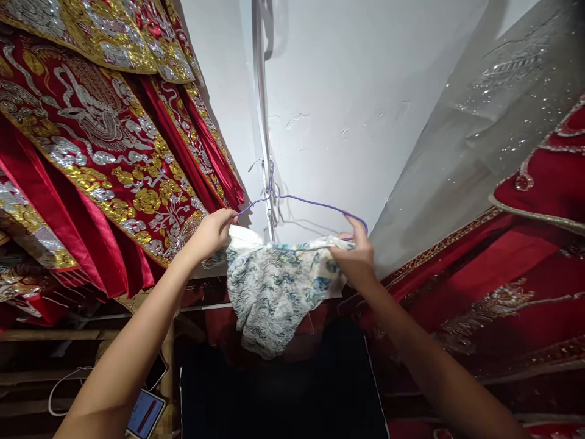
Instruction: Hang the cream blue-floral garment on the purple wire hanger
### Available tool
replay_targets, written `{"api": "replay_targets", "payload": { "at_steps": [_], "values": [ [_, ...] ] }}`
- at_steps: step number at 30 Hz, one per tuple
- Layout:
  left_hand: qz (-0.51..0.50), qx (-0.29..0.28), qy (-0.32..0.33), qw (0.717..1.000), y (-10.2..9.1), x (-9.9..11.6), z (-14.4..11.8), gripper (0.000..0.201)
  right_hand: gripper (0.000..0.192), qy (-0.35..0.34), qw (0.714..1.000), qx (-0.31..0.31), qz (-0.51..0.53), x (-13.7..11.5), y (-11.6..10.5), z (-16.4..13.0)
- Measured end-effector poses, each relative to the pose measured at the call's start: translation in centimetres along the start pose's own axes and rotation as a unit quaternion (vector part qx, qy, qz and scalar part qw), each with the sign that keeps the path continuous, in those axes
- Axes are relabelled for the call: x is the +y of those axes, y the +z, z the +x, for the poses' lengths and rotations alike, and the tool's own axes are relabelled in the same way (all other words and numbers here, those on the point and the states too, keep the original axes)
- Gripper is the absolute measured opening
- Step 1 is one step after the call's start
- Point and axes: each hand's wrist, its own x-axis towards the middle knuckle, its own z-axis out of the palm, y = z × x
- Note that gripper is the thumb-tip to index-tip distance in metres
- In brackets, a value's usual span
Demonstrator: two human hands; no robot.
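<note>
A purple wire hanger (305, 200) is held up before the white wall, its hook beside a metal rail. From it hangs a gathered garment (278, 292), white with a blue-green floral print; its exact kind is unclear. My left hand (216, 230) pinches the hanger's left end together with the garment's white upper edge. At the opposite end, my right hand (357, 249) is closed on the hanger's corner and the cloth, thumb and fingers around the purple wire. Whether the hook rests on the rail is hard to tell.
An upright metal rail (261, 91) stands against the wall (347, 79). Embroidered red-and-gold costumes (114, 122) hang close on the left. Red beaded garments (516, 274) and a sheer sparkly cloth (498, 103) hang right. A phone (145, 413) lies at lower left on a bamboo seat.
</note>
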Motion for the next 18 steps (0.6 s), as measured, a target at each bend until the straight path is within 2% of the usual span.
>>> {"api": "replay_targets", "payload": {
  "at_steps": [2, 4, 8, 11, 14, 16, 18],
  "values": [
    [0.006, -0.01, 0.014, 1.0, -0.1, -0.2, 0.1, 0.023, 0.073, -0.002, 0.999, 0.045, -0.011, -0.2, -1.2, 0.2],
    [0.012, -0.011, 0.015, 1.0, 0.0, -0.4, 0.2, 0.022, 0.064, -0.005, 0.998, 0.063, -0.013, -0.5, -2.0, 0.0],
    [0.015, 0.004, 0.001, 1.0, 0.3, -0.5, 0.2, 0.024, 0.077, 0.007, 0.999, 0.034, -0.024, -0.9, -3.6, -0.6],
    [-0.001, -0.001, 0.004, 1.0, 0.3, -0.3, 0.0, 0.025, 0.074, 0.005, 0.996, -0.022, -0.082, -1.2, -5.3, 0.0],
    [-0.008, 0.021, -0.006, 1.0, 0.1, -0.5, 0.0, 0.026, 0.054, 0.039, 0.986, -0.126, -0.104, -1.9, -7.3, 1.5],
    [-0.016, 0.057, -0.02, 0.998, 0.1, -1.0, 0.0, 0.025, 0.044, 0.068, 0.971, -0.215, -0.078, -2.7, -8.0, 2.8],
    [-0.053, 0.083, -0.049, 0.994, 0.2, -1.6, 0.1, 0.024, 0.044, 0.083, 0.958, -0.276, -0.01, -3.3, -7.8, 4.1]
  ]
}}
